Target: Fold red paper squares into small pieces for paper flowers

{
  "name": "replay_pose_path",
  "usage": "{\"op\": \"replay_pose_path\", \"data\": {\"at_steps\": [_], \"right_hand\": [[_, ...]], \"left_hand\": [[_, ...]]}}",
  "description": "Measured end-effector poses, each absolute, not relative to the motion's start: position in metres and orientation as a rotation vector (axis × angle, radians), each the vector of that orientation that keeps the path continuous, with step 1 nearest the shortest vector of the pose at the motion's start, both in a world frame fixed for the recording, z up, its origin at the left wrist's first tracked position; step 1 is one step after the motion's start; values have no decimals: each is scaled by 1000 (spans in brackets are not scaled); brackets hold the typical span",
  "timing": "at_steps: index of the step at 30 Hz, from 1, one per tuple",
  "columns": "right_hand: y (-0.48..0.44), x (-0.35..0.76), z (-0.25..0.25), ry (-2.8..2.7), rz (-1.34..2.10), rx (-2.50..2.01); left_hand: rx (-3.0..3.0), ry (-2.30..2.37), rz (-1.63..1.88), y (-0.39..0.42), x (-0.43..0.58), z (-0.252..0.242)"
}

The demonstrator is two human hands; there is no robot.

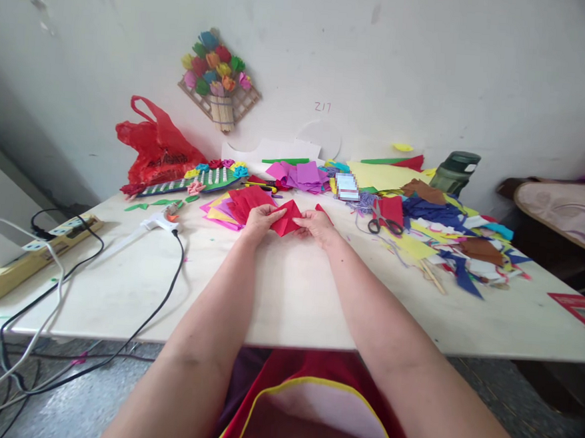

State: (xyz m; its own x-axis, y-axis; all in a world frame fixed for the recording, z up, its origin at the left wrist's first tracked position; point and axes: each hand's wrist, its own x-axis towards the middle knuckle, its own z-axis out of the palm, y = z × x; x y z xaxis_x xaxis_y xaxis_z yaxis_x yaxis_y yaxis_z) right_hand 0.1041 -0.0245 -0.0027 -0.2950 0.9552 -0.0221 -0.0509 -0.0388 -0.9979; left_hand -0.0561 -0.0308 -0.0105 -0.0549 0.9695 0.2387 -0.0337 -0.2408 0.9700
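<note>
Between my two hands is a folded piece of red paper (pixel 286 219), held just above the white table (pixel 302 293). My left hand (pixel 262 221) pinches its left side, and my right hand (pixel 316 227) pinches its right side. Another bit of red paper pokes out behind the right hand's fingers. Beside my left hand lies a fanned stack of red, yellow and purple paper sheets (pixel 246 206). Black-handled scissors (pixel 386 220) rest to the right of my right hand.
A hot glue gun (pixel 165 219) with a black cord lies left, near a yellow power strip (pixel 34 254). Coloured paper scraps (pixel 471 241) cover the right side. A red plastic bag (pixel 160 146), purple sheets (pixel 300 175) and a green bottle (pixel 456 172) stand along the back.
</note>
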Motion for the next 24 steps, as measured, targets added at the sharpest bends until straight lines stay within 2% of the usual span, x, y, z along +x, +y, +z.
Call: {"op": "replay_pose_path", "data": {"at_steps": [10, 17, 24], "right_hand": [[-24, 102, -5, -1335, 1513, -949], [-11, 99, -19, -1371, 1338, -986], [-16, 100, -15, -1402, 1390, -965]], "left_hand": [[1363, 1085, 1417, -34, -52, -8], [1377, 1084, 1330, -39, -51, -5], [1365, 1030, 1315, -37, -55, -8]]}}
